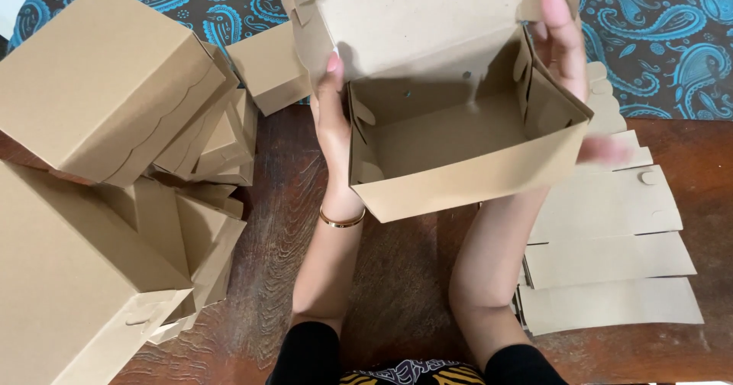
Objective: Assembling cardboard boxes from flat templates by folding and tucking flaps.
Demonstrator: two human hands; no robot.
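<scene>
I hold a brown cardboard box [458, 179] up in front of me, its lid flap raised and its inside open toward me. My left hand [332, 118] grips the box's left side wall, a gold bangle on that wrist. My right hand [569, 49] holds the right side wall, fingers reaching up along the lid's edge. The box is off the table, between both hands.
Several folded brown boxes [107, 80] are piled at the left on the dark wooden table [397, 278]. A stack of flat unfolded cardboard sheets [611, 263] lies at the right. A blue paisley cloth [664, 34] covers the far side.
</scene>
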